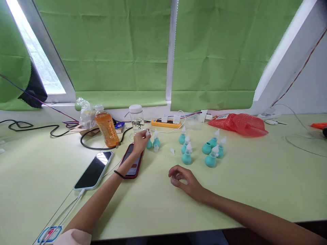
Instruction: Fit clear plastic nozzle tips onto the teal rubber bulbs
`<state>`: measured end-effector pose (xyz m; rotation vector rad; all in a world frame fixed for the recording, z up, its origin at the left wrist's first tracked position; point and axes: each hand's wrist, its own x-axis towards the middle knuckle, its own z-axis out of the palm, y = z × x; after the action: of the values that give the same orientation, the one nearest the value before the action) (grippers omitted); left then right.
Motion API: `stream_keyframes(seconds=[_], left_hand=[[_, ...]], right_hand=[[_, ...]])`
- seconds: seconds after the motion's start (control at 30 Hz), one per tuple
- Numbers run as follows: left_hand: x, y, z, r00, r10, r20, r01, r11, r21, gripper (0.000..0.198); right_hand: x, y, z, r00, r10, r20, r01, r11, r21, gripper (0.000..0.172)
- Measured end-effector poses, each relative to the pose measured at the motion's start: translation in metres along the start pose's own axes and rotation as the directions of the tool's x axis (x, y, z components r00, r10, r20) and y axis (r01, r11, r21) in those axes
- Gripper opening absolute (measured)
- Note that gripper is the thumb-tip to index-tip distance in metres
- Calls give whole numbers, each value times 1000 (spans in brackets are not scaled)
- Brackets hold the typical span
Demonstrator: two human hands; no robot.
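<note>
My left hand reaches over a phone in a dark red case. Its fingers are pinched on the white tip of a teal bulb nasal aspirator, partly hidden behind the hand. Just right of it stands another aspirator, with a small clear cap in front. My right hand rests on the table, loosely curled with thumb and fingers apart, holding nothing. Beyond it lies a loose white tip. More teal aspirators stand farther back, and one teal bulb has no tip.
A phone with cables lies at left. Behind are an orange drink bottle, a clear jar with a white lid and a yellow power strip. A red plastic bag sits at back right. Black cable trails left.
</note>
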<state>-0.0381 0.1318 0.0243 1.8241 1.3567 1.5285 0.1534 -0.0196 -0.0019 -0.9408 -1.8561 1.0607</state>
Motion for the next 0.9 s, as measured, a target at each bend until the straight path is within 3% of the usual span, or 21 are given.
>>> stream_keyframes(seconds=[0.1,0.17,0.2,0.23,0.27,0.3,0.33,0.4,0.5,0.73,0.8,0.9], left_hand=[[-4,8,-5,994,77,-81,-73,996,52,42],[-11,18,-7,957,265,-115,-238,950,204,42],[-17,23,-6,923,383,-35,-353,881,315,39],[-23,27,-4,879,459,127,-469,786,403,34],[-31,31,-1,817,445,367,-574,687,446,31],[-40,33,4,730,358,582,-657,603,452,30],[-48,34,10,684,319,656,-687,585,431,28],[-62,31,22,650,265,713,-700,575,424,23],[-71,21,34,644,175,745,-686,562,461,19],[-66,17,33,672,76,737,-644,552,530,23],[-65,22,33,692,65,719,-624,555,551,24],[-58,31,28,759,57,648,-564,555,612,34]], right_hand=[[0,0,0,1000,-3,1,3,1000,-4,14],[-1,0,0,1000,2,-2,-2,1000,-5,13],[-1,0,0,1000,3,-2,-3,1000,-7,13],[-1,0,0,1000,3,-1,-3,1000,-10,12],[-1,0,0,1000,2,1,-2,1000,-13,12],[-1,0,1,1000,1,4,-1,1000,-17,12],[-1,0,1,1000,1,5,-1,1000,-22,12],[0,0,1,1000,4,3,-4,1000,-28,12],[0,0,1,1000,5,3,-5,999,-38,11],[0,0,1,1000,-11,2,11,998,-62,10],[-1,1,1,1000,-14,-2,14,998,-62,10],[-1,3,1,999,-32,-4,31,998,-62,10]])
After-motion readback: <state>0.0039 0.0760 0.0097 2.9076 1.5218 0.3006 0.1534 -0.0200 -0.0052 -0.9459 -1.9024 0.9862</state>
